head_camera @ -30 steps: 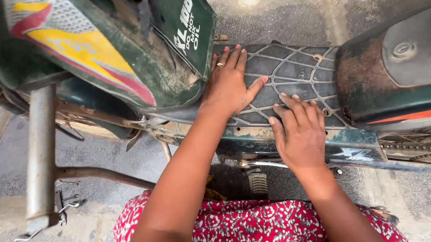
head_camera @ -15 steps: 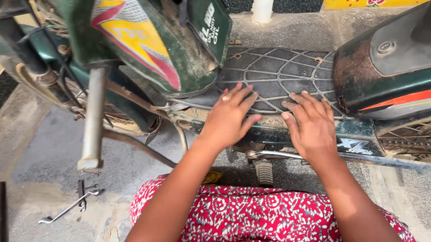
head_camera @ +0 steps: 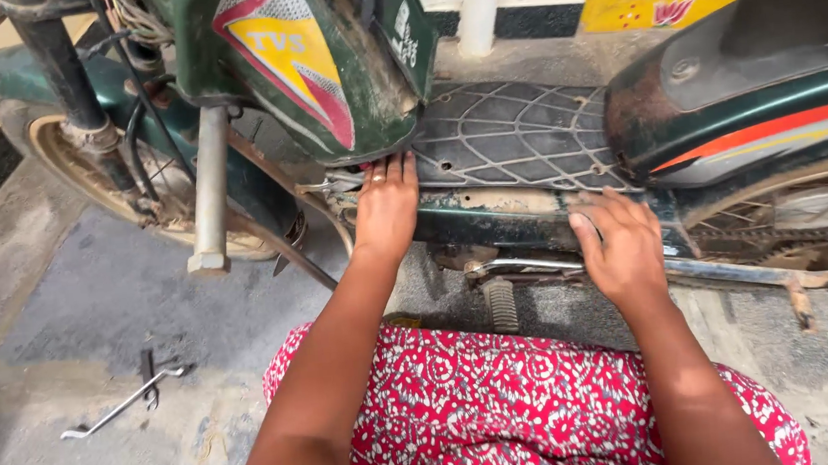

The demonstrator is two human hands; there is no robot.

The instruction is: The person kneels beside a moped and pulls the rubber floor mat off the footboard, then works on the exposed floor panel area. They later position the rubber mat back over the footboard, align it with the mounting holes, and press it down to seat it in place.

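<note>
A dusty green moped stands in front of me with a black ribbed footboard (head_camera: 513, 135). My left hand (head_camera: 386, 205) lies flat against the front left edge of the footboard, fingers together under the green front panel (head_camera: 327, 65). My right hand (head_camera: 621, 244) rests on the green frame rail (head_camera: 490, 220) below the footboard, fingers spread and slightly blurred. Neither hand holds a tool. My red patterned clothing (head_camera: 530, 407) fills the bottom of the view.
The front wheel (head_camera: 85, 176) and a grey fork tube (head_camera: 210, 178) are at the left. A footpeg (head_camera: 502, 304) hangs under the frame. A bent metal rod (head_camera: 123, 403) and small parts lie on the concrete floor at lower left. The chain (head_camera: 788, 238) shows at right.
The view has swung right and back. My left hand slid from the middle of the footboard to its front left edge. My right hand moved down off the footboard onto the frame rail.
</note>
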